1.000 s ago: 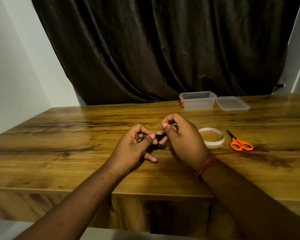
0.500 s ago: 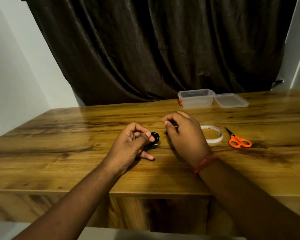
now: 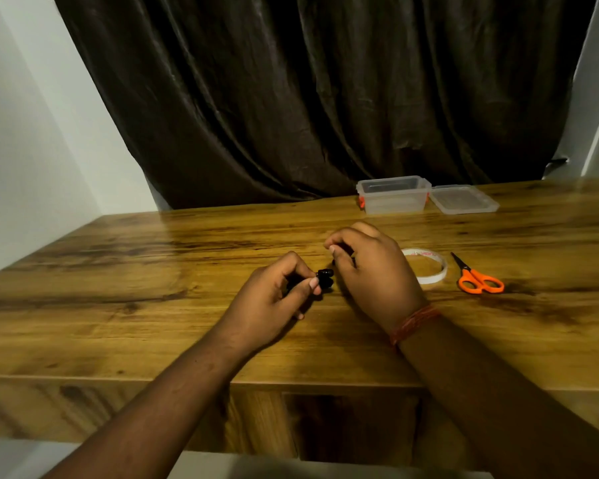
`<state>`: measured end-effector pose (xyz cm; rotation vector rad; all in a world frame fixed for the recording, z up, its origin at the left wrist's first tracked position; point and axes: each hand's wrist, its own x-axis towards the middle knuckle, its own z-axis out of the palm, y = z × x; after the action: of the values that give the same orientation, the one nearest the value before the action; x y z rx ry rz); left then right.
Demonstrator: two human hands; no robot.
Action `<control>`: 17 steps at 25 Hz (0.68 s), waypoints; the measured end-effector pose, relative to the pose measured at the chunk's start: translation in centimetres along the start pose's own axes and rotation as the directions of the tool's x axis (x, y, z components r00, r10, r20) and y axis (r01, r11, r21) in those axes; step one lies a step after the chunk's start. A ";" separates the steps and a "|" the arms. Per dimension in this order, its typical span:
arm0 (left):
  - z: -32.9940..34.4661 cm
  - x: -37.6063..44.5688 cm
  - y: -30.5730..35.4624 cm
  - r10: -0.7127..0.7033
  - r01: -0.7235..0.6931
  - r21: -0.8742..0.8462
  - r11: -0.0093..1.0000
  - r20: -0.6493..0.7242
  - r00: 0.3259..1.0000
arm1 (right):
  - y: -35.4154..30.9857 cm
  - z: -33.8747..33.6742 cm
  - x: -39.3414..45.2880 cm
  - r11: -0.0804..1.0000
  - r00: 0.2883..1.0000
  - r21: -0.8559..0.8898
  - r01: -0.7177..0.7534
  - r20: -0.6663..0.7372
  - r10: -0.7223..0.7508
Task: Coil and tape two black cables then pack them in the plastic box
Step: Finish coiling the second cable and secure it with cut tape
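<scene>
I see my left hand (image 3: 274, 299) holding a small black cable bundle (image 3: 324, 279) between thumb and curled fingers, just above the counter (image 3: 135, 271). My right hand (image 3: 370, 271) sits just beside it, fingertips pinched together; whether that grip holds tape or anything else, I cannot tell. The tape roll (image 3: 429, 269) lies just right of that hand, scissors (image 3: 478, 280) beyond. The plastic box (image 3: 393, 195) stands open at the far edge, its lid (image 3: 464, 199) beside it.
</scene>
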<state>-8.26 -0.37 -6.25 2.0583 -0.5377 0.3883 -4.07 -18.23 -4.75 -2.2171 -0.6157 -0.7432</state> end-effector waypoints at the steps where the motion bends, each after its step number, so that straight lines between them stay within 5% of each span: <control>1: -0.1 0.0 -0.1 0.055 -0.057 0.086 0.995 0.018 0.998 | 0.0 0.0 0.0 1.000 1.000 -0.015 0.003 0.018 -0.003; 5: -0.2 0.0 -0.1 0.201 -0.212 0.291 0.933 0.070 0.977 | 0.1 -0.3 0.0 0.998 0.996 -0.005 0.056 0.070 -0.055; 9: -0.1 0.0 -0.2 0.242 -0.246 0.306 0.920 0.052 0.969 | -0.3 -0.1 -0.4 0.967 0.980 0.246 -0.065 0.197 0.015; 13: -0.1 0.1 -0.4 0.067 -0.058 0.095 0.994 -0.093 0.993 | -0.6 -0.1 -0.5 0.924 0.959 0.346 -0.165 0.274 0.069; 17: -0.1 0.2 -1.1 -0.097 0.082 -0.152 0.985 -0.100 0.990 | -0.8 0.0 -0.7 0.947 0.966 0.301 -0.117 0.257 0.038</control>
<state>-7.53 0.18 -6.86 1.9001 -0.3955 0.3915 -5.06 -17.84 -4.82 -2.0354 -0.7101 -0.3005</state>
